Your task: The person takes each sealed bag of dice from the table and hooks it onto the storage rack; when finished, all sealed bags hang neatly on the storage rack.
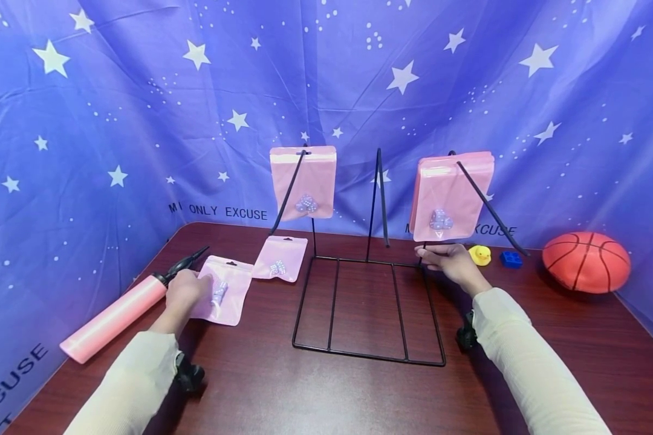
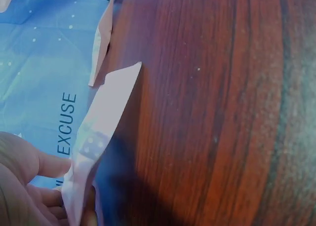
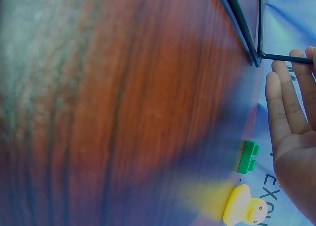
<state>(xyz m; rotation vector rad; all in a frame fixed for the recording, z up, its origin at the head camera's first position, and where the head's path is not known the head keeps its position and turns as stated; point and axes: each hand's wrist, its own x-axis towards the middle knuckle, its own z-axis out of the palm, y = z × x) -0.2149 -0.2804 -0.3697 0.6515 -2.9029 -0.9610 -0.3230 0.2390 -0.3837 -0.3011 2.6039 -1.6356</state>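
My left fingers (image 1: 194,287) are pinching the edge of a flat pink plastic pouch (image 1: 234,299) of pale spotted dice (image 1: 219,293), tilted at the tabletop's (image 1: 261,380) left, while my right fingers (image 3: 291,100) are apparently gripping a black wire rack (image 1: 367,261). An off-centre pinch is risking a slip; uneven pulling could be tipping the rack, spilling hanging pink pouches (image 1: 448,196).

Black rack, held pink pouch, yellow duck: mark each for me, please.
Black rack (image 1: 367,260): head view, foot of its middle upright.
Held pink pouch (image 1: 233,293): head view, its front panel.
Yellow duck (image 3: 240,205): right wrist view, its body.
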